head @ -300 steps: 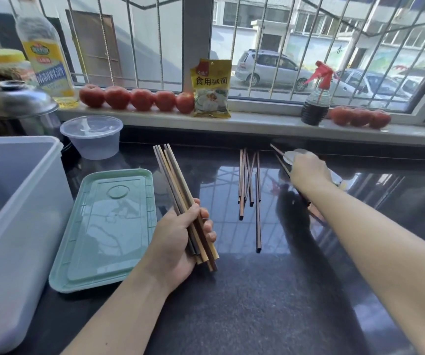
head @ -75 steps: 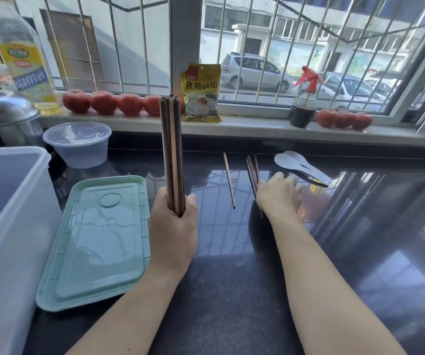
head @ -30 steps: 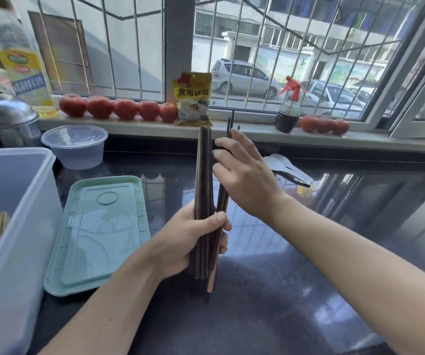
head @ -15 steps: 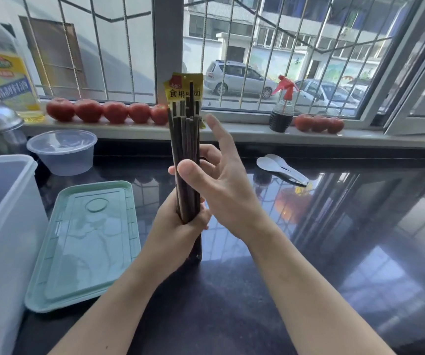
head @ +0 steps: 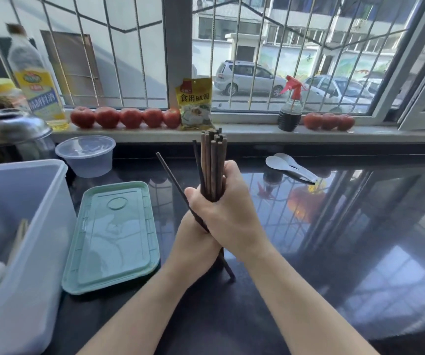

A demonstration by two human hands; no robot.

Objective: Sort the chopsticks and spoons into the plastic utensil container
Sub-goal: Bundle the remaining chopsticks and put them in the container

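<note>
Both hands grip a bundle of dark chopsticks (head: 212, 165) held upright, tips down on the black table (head: 308, 265). The right hand (head: 228, 213) wraps around the bundle from the front, its grip closed on the sticks; the left hand (head: 193, 239) clasps them just below and behind. One chopstick (head: 170, 175) leans out to the left. Two white spoons (head: 289, 163) lie on the table to the right. A green lid (head: 114, 237) lies to the left, beside a clear plastic container (head: 19, 226).
</note>
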